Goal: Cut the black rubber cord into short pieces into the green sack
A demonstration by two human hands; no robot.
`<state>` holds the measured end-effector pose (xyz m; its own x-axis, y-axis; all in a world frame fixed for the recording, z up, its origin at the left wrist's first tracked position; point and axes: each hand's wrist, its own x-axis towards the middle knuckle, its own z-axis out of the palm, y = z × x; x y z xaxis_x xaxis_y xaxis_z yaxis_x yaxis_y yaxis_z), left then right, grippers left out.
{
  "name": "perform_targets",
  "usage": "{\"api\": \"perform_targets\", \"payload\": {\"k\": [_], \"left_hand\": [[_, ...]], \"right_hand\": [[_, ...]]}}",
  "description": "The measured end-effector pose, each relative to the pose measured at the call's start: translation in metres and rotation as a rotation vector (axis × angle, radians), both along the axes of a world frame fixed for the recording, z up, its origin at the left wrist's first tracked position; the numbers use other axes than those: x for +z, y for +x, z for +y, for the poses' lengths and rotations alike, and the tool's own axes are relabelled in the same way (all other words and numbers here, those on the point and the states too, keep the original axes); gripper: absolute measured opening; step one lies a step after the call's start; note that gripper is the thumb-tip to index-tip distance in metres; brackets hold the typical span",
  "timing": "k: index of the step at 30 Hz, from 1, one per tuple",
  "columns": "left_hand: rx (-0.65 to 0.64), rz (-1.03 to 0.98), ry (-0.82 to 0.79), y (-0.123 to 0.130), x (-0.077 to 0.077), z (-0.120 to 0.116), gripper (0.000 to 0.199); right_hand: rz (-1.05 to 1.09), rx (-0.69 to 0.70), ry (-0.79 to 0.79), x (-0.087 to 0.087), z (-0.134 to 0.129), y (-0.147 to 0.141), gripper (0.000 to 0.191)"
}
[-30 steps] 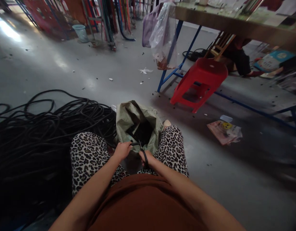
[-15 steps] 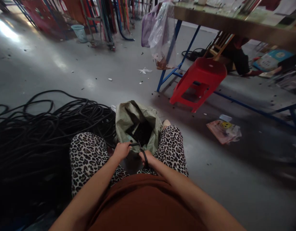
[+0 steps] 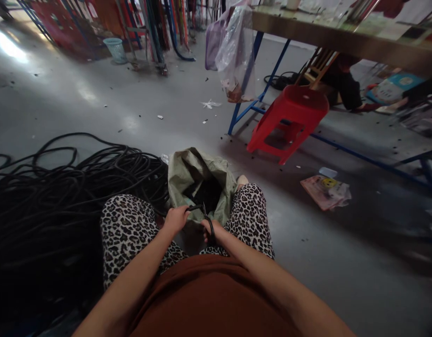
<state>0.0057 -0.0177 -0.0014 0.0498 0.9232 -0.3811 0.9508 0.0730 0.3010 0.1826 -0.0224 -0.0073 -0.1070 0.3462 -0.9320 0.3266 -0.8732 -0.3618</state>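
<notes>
Between my knees stands an open greenish woven sack (image 3: 177,180) with dark pieces (image 3: 208,193) inside. My left hand (image 3: 176,219) is closed on a short length of black cord (image 3: 194,207) that points right over the sack's near rim. Black-handled scissors (image 3: 210,226) are in my closed right hand (image 3: 213,230), their blades pointing up and left beside the cord's free end. Whether the blades touch the cord is too small to tell. A large tangled heap of black cord (image 3: 85,173) lies on the floor at the left.
A red stool (image 3: 305,99) leans at a blue-legged table (image 3: 307,28) on the right, with plastic bags (image 3: 235,56) hanging from its corner. A person's dark-clothed leg (image 3: 347,89) shows beneath. A pink packet (image 3: 323,191) and a light-blue basket (image 3: 115,50) are on the floor.
My left hand has shifted slightly left and up with the cord. My right hand has moved slightly left, and its fingers show a little more below the scissor handle.
</notes>
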Motion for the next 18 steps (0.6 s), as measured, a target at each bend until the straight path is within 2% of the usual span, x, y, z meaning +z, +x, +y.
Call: {"api": "perform_targets", "payload": {"k": [7,18], "left_hand": [[0.032,-0.002,0.025,0.0,0.002,0.0,0.034],[-0.038,-0.06,0.021,-0.003,-0.011,-0.001,0.034]], "right_hand": [[0.057,0.045,-0.031,0.01,-0.002,-0.003,0.028],[0.052,0.096,0.041,0.0,-0.001,-0.005,0.026]]}}
